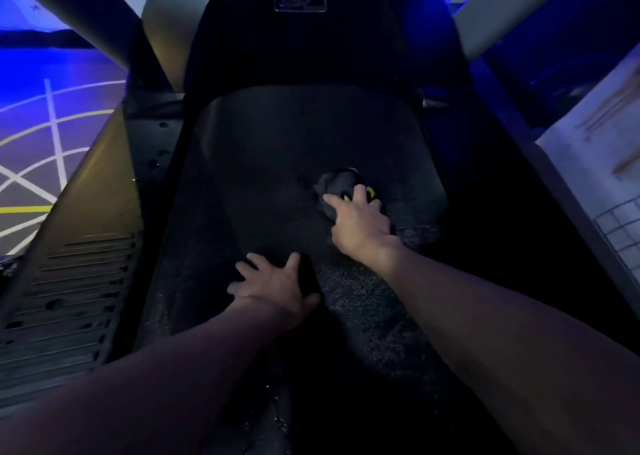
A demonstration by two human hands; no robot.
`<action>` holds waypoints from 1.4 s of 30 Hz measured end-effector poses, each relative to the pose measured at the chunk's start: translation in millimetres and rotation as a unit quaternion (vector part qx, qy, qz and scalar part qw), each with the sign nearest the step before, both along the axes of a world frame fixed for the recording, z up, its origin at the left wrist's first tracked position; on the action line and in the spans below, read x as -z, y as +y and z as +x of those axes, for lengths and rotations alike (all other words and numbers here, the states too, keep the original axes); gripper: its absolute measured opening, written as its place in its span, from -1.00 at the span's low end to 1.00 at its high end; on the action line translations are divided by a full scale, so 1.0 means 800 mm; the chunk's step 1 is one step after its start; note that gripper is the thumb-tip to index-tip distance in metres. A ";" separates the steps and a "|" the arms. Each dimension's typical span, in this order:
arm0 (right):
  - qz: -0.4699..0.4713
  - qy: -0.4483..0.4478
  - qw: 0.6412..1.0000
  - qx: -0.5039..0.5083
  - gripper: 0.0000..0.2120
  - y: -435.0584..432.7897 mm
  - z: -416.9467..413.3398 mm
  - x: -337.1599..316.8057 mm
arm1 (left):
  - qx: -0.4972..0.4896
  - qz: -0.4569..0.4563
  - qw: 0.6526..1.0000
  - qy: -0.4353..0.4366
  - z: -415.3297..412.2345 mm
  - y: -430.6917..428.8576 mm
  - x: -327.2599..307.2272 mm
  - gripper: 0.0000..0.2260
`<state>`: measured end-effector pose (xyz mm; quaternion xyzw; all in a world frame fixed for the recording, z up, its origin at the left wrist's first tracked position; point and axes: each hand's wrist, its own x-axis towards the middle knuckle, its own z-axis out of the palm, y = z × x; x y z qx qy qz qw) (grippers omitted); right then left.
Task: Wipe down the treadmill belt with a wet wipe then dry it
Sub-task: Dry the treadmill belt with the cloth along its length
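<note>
Item: treadmill belt (pixel 277 150), dark, textured, seen lengthwise from the rear; a paler speckled patch is noted at 5 o'clock of frame centre. Cloth (pixel 332 183), dark grey with yellow-green markings, is bunched on the belt at 3 o'clock of centre, toward the belt's right edge. Right hand (pixel 360 222) is laid palm-down on the cloth, fingers spread and fairly straight across its top, thumb out at 9 o'clock; the cloth is pressed to the belt rather than pinched. Left hand (pixel 273 286) is planted flat on the bare belt at 6 o'clock of centre, fingers splayed, nothing held. Black motor cover (pixel 298 46) is placed at 12 o'clock. Slotted side rail (pixel 79 247) is located at 8 o'clock. Blue-lit floor (pixel 41 125) with painted lines is seen at 9 o'clock.
</note>
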<state>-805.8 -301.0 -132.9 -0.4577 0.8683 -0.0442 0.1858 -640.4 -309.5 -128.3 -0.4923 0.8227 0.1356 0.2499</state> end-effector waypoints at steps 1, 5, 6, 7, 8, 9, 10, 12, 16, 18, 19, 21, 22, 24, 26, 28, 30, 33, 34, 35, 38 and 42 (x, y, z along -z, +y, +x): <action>0.001 0.004 1.000 0.007 -0.38 0.010 -0.012 0.000 | -0.018 0.010 1.000 -0.007 -0.004 0.002 0.002 -0.20; 0.012 0.019 0.999 0.050 -0.38 0.060 -0.069 -0.001 | 0.024 -0.006 1.000 -0.002 -0.017 0.008 0.001 -0.18; 0.013 0.018 0.998 0.060 -0.38 0.069 -0.079 -0.001 | 0.057 -0.017 0.998 0.010 -0.018 0.006 0.000 -0.21; 0.015 0.017 0.997 0.072 -0.38 0.080 -0.090 -0.001 | 0.083 -0.022 0.996 0.022 -0.023 0.008 0.000 -0.23; 0.019 0.021 0.996 0.088 -0.38 0.091 -0.101 -0.002 | 0.096 -0.020 0.995 0.032 -0.029 0.012 -0.001 -0.25; 0.023 0.030 0.994 0.105 -0.37 0.102 -0.110 -0.002 | 0.100 -0.012 0.994 0.038 -0.036 0.017 -0.001 -0.25; 0.027 0.040 0.992 0.118 -0.37 0.111 -0.116 -0.001 | 0.101 -0.005 0.994 0.036 -0.042 0.022 -0.001 -0.25; 0.033 0.054 0.990 0.129 -0.35 0.121 -0.121 0.002 | 0.106 0.006 0.994 0.011 -0.048 0.029 0.001 -0.24; 0.030 0.073 0.988 0.131 -0.36 0.119 -0.120 0.006 | 0.116 0.033 0.993 -0.002 -0.038 0.027 -0.001 -0.18; 0.027 0.064 0.988 0.137 -0.39 0.115 -0.119 0.005 | 0.120 0.050 0.991 0.021 -0.027 0.021 -0.004 -0.18; 0.026 0.064 0.988 0.137 -0.41 0.111 -0.118 0.003 | 0.121 0.052 0.991 0.030 -0.020 0.017 -0.006 -0.19; 0.031 0.061 0.988 0.140 -0.40 0.101 -0.110 0.001 | 0.138 0.032 0.989 0.033 -0.007 0.009 -0.009 -0.22; 0.033 0.056 0.987 0.144 -0.40 0.096 -0.106 0.000 | 0.150 0.017 0.988 0.033 -0.002 0.007 -0.010 -0.24; 0.023 0.049 0.988 0.146 -0.41 0.086 -0.087 -0.002 | 0.162 0.001 0.986 0.043 0.008 0.003 -0.010 -0.28; 0.011 0.046 0.991 0.124 -0.41 0.070 -0.056 -0.002 | 0.159 -0.004 0.986 0.056 0.020 -0.002 -0.010 -0.32; 0.002 0.038 0.995 0.095 -0.43 0.047 -0.018 -0.002 | 0.148 0.001 0.986 0.071 0.034 -0.008 -0.012 -0.40; -0.007 0.027 0.998 0.060 -0.44 0.017 0.026 -0.002 | 0.148 -0.001 0.986 0.076 0.052 -0.013 -0.016 -0.50; -0.005 0.013 0.999 0.032 -0.42 -0.019 0.074 -0.002 | 0.160 -0.008 0.985 0.061 0.080 -0.018 -0.020 -0.56; -0.003 0.012 1.000 0.025 -0.42 -0.030 0.089 -0.002 | 0.156 -0.010 0.986 0.054 0.092 -0.022 -0.020 -0.55; -0.001 0.010 1.000 0.020 -0.42 -0.039 0.102 -0.002 | 0.149 -0.011 0.988 0.047 0.103 -0.027 -0.020 -0.54; 0.005 0.003 1.000 0.001 -0.44 -0.065 0.142 -0.005 | 0.131 -0.013 0.991 0.029 0.142 -0.043 -0.021 -0.52; -0.006 -0.010 0.998 -0.060 -0.45 -0.096 0.209 -0.007 | 0.132 -0.013 0.991 -0.006 0.180 -0.060 -0.025 -0.56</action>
